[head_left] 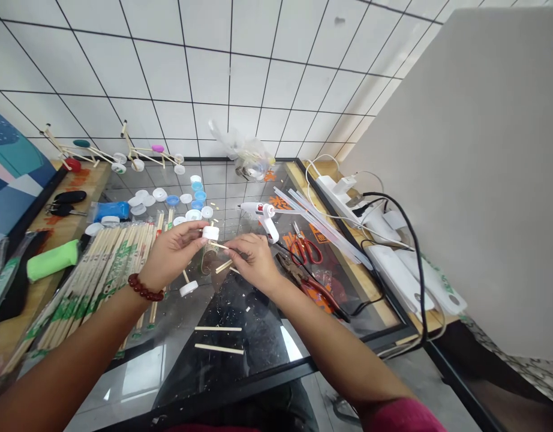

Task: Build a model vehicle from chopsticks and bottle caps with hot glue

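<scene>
My left hand (175,249), with a beaded bracelet on its wrist, pinches a white bottle cap (210,233) near the middle of the view. From the right, my right hand (252,258) grips a short wooden stick (218,245) whose far end meets the underside of that cap. More short sticks (224,266) show just under the right fingers. Below the hands a white cap (189,288) lies on the glass with a stick joined to it. Two cut sticks (219,349) lie nearer the front edge.
A white glue gun (261,210) stands beyond my right hand, near scissors (307,249), pliers (292,270) and clear glue sticks (324,225). Wrapped chopsticks (101,270) and loose caps (159,194) are at left. Power strips (393,276) with cables line the right; stick models (137,150) stand behind.
</scene>
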`<state>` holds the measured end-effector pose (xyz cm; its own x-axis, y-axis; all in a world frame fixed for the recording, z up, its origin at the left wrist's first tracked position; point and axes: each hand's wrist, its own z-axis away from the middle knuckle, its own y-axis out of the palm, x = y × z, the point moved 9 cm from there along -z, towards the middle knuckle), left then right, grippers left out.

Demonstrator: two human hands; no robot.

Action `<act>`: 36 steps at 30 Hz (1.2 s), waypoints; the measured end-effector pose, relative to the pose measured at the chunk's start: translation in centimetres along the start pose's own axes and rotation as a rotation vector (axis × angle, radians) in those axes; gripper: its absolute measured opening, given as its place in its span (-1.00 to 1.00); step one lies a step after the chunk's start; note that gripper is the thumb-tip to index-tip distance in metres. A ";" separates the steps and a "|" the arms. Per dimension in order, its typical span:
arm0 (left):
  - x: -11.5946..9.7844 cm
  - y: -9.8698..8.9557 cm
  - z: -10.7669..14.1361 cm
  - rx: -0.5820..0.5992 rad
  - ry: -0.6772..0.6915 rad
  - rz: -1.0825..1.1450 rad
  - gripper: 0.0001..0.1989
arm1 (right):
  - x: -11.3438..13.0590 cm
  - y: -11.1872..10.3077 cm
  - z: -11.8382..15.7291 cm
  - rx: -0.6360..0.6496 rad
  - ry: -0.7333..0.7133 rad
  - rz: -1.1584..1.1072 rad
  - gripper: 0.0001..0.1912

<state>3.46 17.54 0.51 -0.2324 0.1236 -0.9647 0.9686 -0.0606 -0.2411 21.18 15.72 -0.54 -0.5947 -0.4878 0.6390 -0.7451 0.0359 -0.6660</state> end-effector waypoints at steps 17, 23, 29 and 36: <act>1.1 -0.1 0.0 -0.043 -0.230 0.295 -0.44 | 1.2 -0.2 0.6 -0.023 -0.092 0.125 -0.88; 2.0 -1.0 -0.3 -0.104 -0.309 0.328 -0.50 | 0.6 -0.3 0.5 0.019 -0.008 0.108 -0.86; 2.2 -2.2 -0.9 -0.141 -0.314 0.340 -0.48 | 0.2 0.0 0.4 0.152 -0.014 0.190 -0.89; 1.6 -1.1 -0.5 -0.044 -0.385 0.426 -0.53 | 1.2 0.4 1.1 0.356 -0.093 0.320 -0.93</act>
<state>2.09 18.30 -0.77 0.1711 -0.2726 -0.9468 0.9847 0.0157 0.1734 20.44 14.21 -0.45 -0.7352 -0.5778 0.3544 -0.3703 -0.0957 -0.9240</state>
